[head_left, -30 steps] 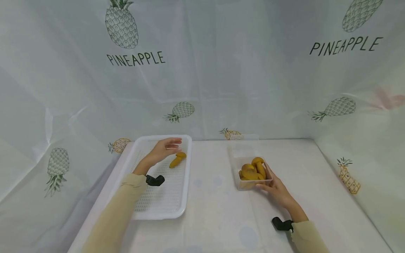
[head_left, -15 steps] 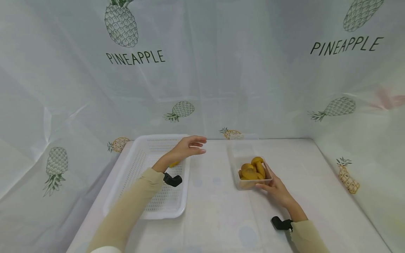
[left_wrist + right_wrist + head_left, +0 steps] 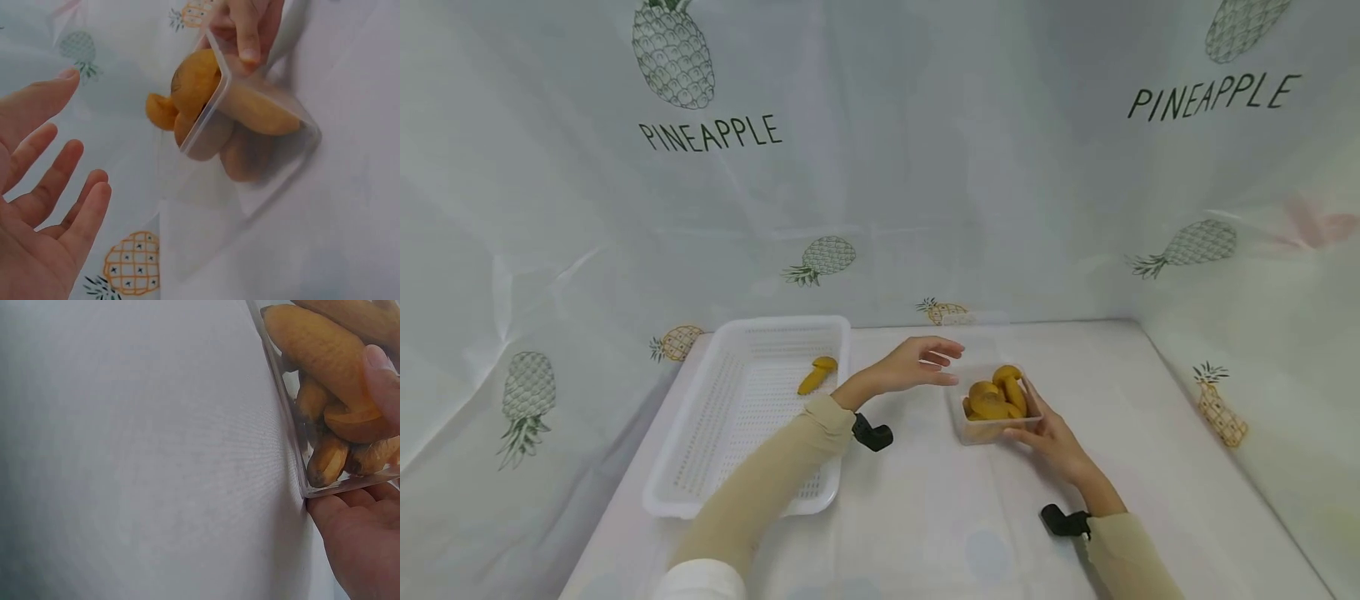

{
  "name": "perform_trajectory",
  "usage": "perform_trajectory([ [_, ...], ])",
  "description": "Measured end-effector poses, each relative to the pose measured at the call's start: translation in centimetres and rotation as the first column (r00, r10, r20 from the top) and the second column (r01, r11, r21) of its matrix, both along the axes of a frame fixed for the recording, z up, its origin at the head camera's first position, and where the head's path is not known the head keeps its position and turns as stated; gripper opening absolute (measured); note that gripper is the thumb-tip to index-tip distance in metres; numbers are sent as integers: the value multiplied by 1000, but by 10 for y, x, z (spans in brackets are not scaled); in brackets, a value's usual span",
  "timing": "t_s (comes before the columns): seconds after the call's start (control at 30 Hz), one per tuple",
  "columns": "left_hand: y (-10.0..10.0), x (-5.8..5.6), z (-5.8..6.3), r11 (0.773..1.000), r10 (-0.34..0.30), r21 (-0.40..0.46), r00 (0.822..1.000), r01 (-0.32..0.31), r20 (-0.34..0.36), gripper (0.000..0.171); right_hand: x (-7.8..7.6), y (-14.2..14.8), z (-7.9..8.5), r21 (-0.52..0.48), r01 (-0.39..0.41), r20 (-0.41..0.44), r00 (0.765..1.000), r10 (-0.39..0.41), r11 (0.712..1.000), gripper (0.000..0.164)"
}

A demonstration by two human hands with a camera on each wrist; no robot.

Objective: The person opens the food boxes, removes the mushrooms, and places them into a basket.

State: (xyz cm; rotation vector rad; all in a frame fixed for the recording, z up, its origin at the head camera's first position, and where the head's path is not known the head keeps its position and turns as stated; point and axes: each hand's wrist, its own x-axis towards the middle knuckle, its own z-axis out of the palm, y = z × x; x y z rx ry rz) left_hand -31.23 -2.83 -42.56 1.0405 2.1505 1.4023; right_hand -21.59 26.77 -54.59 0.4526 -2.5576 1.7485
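My left hand [image 3: 916,365] reaches across the table between the white basket and the clear plastic box [image 3: 988,432]. Its fingers are spread and nothing is in it; the left wrist view shows the bare palm side [image 3: 37,212]. Several yellow-brown mushrooms [image 3: 988,402] are heaped in the box, one poking above the rim. My right hand [image 3: 1057,447] grips the box at its near right corner, thumb on the front wall and fingers along the right side. A single mushroom [image 3: 817,375] lies in the white basket [image 3: 752,367], near its right wall.
A see-through lid [image 3: 973,343] stands open behind the box, hard to make out. White cloth [image 3: 910,500] covers the table. Pineapple-print curtains [image 3: 910,167] hang at the back and both sides. Each wrist wears a black camera [image 3: 872,433].
My left hand has moved right, from over the basket to near the box, uncovering the mushroom in the basket. The right hand and box stay put; the view shifts slightly.
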Motion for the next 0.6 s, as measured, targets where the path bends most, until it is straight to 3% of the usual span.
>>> perform_trajectory([
  [0.3, 39, 8, -14, 987, -111, -124, 992, 103, -62, 56, -2, -1, -2, -15, -12, 11, 1000, 12, 1000, 95],
  [0.43, 49, 11, -22, 965, -192, -203, 974, 165, -120, 59, -2, -1, -2, -15, -13, 17, 1000, 13, 1000, 95],
  [0.6, 58, 13, -32, 946, -242, -265, 948, 184, -205, 57, -2, 0, -3, -6, -11, 23, 1000, 11, 1000, 95],
])
